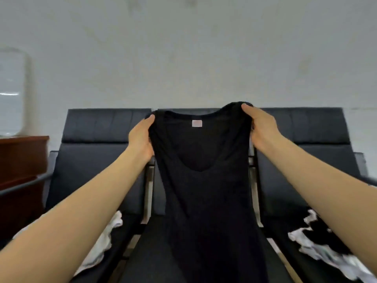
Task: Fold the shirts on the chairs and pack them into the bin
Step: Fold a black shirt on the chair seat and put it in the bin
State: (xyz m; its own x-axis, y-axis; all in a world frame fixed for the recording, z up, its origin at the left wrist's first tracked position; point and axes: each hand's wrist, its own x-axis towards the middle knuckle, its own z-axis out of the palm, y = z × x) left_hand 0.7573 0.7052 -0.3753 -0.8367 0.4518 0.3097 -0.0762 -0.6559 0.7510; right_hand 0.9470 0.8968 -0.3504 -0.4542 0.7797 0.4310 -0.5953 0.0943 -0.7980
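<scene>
A black sleeveless shirt [204, 190] with a small pale label at its neck hangs in front of me, spread between both hands. My left hand [141, 137] grips its left shoulder strap. My right hand [262, 129] grips the right strap, a little higher. The shirt's lower part drapes down over the middle black chair [189, 111]. A white shirt [106, 237] lies crumpled on the left chair [98, 139]. More white and black clothing [320, 242] lies in a heap on the right chair [306, 135]. No bin is in view.
Three black padded chairs stand side by side against a pale wall. A dark wooden cabinet [22, 156] stands at the left, with a clear water bottle [11, 92] on top. Metal chair arms run between the seats.
</scene>
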